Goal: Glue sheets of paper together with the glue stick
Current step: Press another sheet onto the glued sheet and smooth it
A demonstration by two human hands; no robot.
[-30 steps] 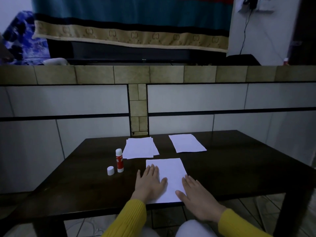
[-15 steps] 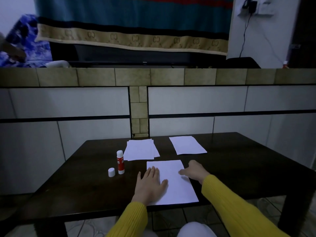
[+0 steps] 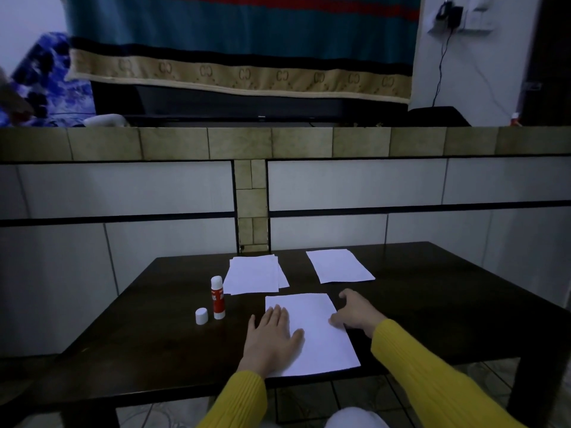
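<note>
Head view shows your left hand [image 3: 272,338] lying flat and open on the near sheet [image 3: 312,332], which sits at the near edge of the surface [image 3: 448,307], its bottom edge almost flush with that edge. Your palm presses the sheet's left half and grasps nothing. Your right hand [image 3: 355,312] is spread loosely at the sheet's right edge, fingertips touching or just over the paper's border; you cannot tell from here whether it pinches the edge or merely rests beside it, but it holds nothing else. You seem to be at the pressing or squaring step on this sheet, though whether it is one sheet or two already joined is not readable. Left of the sheet, toward the surface's left edge, the glue stick [image 3: 217,297] stands upright and uncapped, with its cap [image 3: 201,316] just beside it on the near left. If more sheets are to be joined, your next move likely calls for keeping the near sheet pinned with the left hand while the right fetches glue or another page. Farther back, near the far edge, lies a small stack of paper [image 3: 253,274] with edges slightly fanned, and a single sheet [image 3: 338,265] to its right, well apart from the stick. Dim light hides any glue sheen, and the surface's near corners fall outside clear view.
</note>
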